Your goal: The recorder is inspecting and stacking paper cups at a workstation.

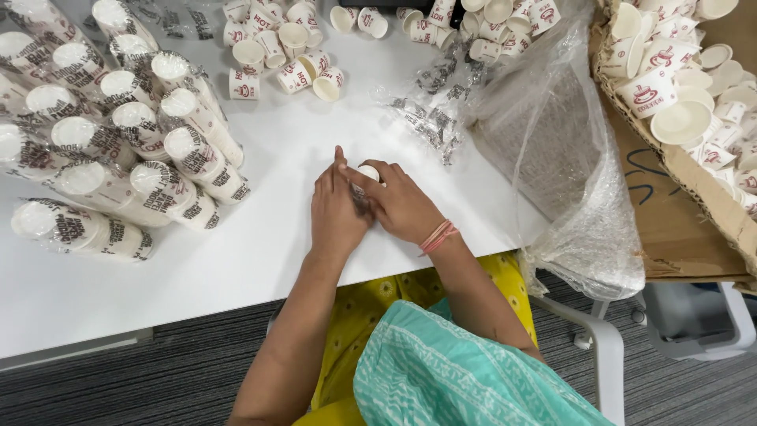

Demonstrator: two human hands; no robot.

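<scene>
Matt white paper cups (272,49) lie loose on a smooth, faintly satin table (260,237). The stacked cups (169,185) wear thin glossy plastic sleeves (crinkled, catching light). The clear bag (568,166) looks filmy; the box (694,189) is rough brown cardboard.

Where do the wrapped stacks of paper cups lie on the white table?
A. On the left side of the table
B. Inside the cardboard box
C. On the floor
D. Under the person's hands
A: the wrapped stacks of paper cups lie piled at the left on the white table, apart from both hands.
</scene>
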